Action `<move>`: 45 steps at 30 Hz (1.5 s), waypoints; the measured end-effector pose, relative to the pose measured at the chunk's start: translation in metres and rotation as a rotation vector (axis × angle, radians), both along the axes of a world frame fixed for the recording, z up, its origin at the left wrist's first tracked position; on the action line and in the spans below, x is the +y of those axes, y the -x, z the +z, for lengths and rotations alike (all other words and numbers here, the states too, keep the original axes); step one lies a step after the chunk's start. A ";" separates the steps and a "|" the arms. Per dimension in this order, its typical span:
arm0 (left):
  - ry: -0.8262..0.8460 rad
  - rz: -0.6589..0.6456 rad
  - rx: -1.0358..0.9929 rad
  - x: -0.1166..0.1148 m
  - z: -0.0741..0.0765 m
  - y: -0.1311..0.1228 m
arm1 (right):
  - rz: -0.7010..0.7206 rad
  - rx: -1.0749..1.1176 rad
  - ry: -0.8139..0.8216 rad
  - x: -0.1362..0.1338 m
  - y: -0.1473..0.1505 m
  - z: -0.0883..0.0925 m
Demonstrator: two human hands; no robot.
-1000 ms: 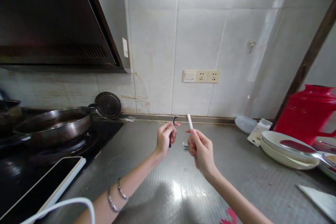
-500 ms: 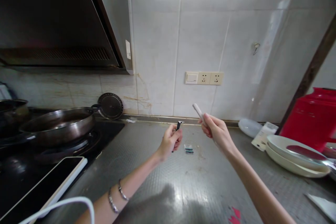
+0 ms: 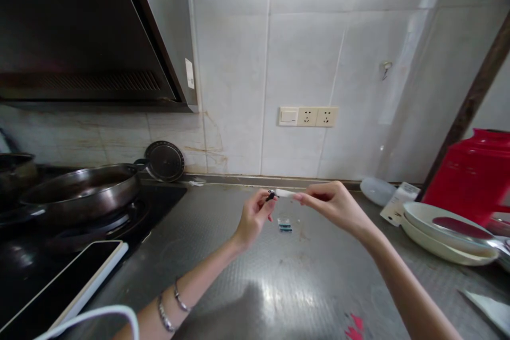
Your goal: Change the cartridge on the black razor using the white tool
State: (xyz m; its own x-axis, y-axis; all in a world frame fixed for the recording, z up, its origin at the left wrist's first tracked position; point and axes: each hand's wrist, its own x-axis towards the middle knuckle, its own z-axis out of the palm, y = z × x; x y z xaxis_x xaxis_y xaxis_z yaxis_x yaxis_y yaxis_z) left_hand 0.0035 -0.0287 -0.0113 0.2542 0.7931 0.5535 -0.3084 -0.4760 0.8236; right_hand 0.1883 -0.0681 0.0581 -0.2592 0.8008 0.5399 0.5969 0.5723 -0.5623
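Note:
My left hand [image 3: 253, 217] is closed round a small black tool with a silvery head [image 3: 271, 195], most of which my fingers cover. From the right, my right hand [image 3: 332, 203] pinches a slim white stick-shaped piece [image 3: 285, 193] between thumb and fingers. The white piece lies nearly level, and its left end meets or almost meets the tool's head; whether they are joined I cannot tell. Below the hands, a small clear packet with dark teal strips [image 3: 285, 226] rests on the metal counter [image 3: 303, 281].
At left are a hob with a steel pan [image 3: 83, 188], a round black disc [image 3: 164, 161] against the wall, and a phone [image 3: 75, 287] with a white cable [image 3: 103, 310]. At right stand stacked plates [image 3: 446, 249], a white card [image 3: 399, 203] and a red jug [image 3: 470, 175].
My right hand has moved left and tipped the white piece from steep to nearly level, bringing it to the black tool's head. The left hand has turned slightly and stays near its place.

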 end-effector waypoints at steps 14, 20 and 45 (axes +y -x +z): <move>0.045 0.082 0.006 -0.004 -0.006 0.000 | 0.071 0.025 0.016 0.003 0.001 -0.002; 0.019 0.097 -0.004 -0.005 -0.007 -0.001 | 0.075 0.020 0.013 0.002 0.004 -0.002; 0.070 0.087 -0.032 -0.008 -0.003 -0.001 | -0.019 0.074 -0.056 0.008 0.009 -0.010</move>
